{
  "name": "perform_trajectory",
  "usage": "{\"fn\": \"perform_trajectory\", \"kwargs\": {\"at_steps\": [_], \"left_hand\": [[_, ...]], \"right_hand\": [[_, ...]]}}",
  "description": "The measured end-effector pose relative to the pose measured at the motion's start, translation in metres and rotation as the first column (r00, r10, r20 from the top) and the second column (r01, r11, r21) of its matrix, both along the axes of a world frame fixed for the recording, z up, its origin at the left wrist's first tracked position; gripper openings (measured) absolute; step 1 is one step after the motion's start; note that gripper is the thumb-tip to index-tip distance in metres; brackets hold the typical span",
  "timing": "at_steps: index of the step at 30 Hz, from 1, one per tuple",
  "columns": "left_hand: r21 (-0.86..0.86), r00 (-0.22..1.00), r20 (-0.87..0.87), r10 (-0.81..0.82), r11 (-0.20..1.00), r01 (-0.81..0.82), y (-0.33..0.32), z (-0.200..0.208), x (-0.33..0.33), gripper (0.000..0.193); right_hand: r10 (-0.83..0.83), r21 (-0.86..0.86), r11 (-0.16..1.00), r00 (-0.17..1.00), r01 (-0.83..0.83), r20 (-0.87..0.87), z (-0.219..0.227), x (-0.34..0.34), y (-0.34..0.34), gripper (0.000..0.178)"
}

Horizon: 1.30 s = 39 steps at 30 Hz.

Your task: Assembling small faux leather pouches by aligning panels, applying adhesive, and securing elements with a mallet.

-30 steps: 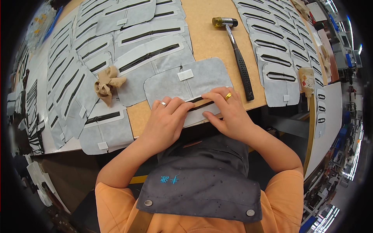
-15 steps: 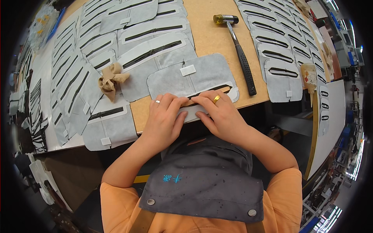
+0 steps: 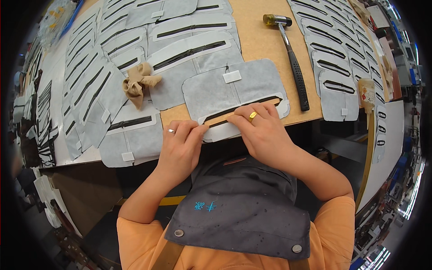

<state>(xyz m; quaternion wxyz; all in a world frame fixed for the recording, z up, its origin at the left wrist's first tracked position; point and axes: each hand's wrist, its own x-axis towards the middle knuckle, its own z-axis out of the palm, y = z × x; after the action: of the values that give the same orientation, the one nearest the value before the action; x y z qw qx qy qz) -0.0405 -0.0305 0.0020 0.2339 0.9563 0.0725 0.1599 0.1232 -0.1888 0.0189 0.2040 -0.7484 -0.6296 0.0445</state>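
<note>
A grey fabric panel (image 3: 216, 90) with a white patch and a long black slot bordered in white lies at the near edge of the brown worktable (image 3: 265, 40). My left hand (image 3: 180, 146), a ring on one finger, pinches the white border at the slot's left end. My right hand (image 3: 261, 128), wearing a gold ring, presses its fingertips along the slot's lower border near the middle. Both hands rest on the panel right at the table edge.
A black-handled hammer (image 3: 292, 63) with a yellow and metal head lies right of the panel. A crumpled tan cloth (image 3: 139, 81) sits to the left. Many more grey slotted panels are stacked at the left (image 3: 90, 90) and right (image 3: 333, 72). A small glue bottle (image 3: 366, 92) stands at the right.
My hands shifted slightly along the slot's white border, the left fingers pinching closer to its left end. The panel stays at the table edge.
</note>
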Motion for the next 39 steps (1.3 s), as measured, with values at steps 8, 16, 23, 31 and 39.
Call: {"fn": "perform_trajectory", "kwargs": {"at_steps": [8, 16, 23, 31, 39], "left_hand": [[0.016, 0.997, 0.076, -0.007, 1.000, 0.006, -0.002, -0.007, 0.000, 0.030], [-0.075, 0.987, 0.139, -0.079, 0.993, 0.090, -0.032, -0.005, 0.013, 0.027], [-0.086, 0.995, 0.101, -0.017, 0.996, 0.025, -0.038, -0.002, 0.042, 0.030], [-0.018, 0.988, 0.080, -0.135, 0.990, 0.137, -0.039, -0.006, 0.037, 0.029], [0.002, 0.989, 0.136, -0.055, 0.998, 0.056, -0.052, -0.003, 0.045, 0.034]], "right_hand": [[0.142, -0.047, 0.990, 0.950, -0.134, 0.279, 0.008, 0.005, -0.007, 0.032], [-0.226, 0.173, 0.952, 0.962, 0.251, -0.152, 0.011, 0.030, -0.033, 0.024], [-0.093, 0.108, 0.989, 0.992, 0.103, -0.087, -0.002, 0.017, -0.033, 0.030], [-0.251, 0.182, 0.949, 0.967, 0.256, -0.053, 0.003, 0.062, -0.033, 0.035], [-0.605, 0.019, 0.791, 0.787, 0.611, -0.120, -0.010, 0.126, -0.006, 0.046]]}}
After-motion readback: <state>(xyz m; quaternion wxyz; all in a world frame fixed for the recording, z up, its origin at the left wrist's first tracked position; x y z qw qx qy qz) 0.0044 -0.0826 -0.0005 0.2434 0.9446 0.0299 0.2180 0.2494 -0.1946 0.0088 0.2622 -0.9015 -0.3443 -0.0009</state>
